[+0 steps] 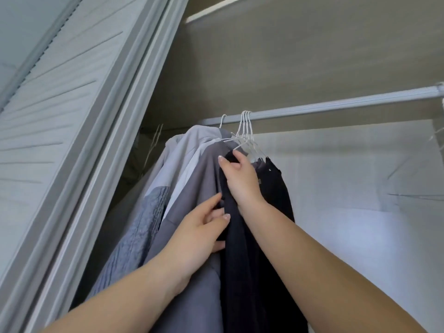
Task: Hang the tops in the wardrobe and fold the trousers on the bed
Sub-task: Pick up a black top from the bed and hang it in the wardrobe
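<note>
Navy top [259,236] hangs from a white wire hanger [249,140] near the wardrobe rail's [336,106] left end. Right hand [242,181] grips its shoulder; left hand [204,234] pinches its edge. Tugging could slide it off or unhook neighbouring hangers.

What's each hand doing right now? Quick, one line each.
Left hand: pinching the edge of the dark top.
Right hand: gripping the dark top near its shoulder.

No text, label, brand, number or sign can be read anywhere; a small tag on the dark top [258,236] is blurred.
</note>
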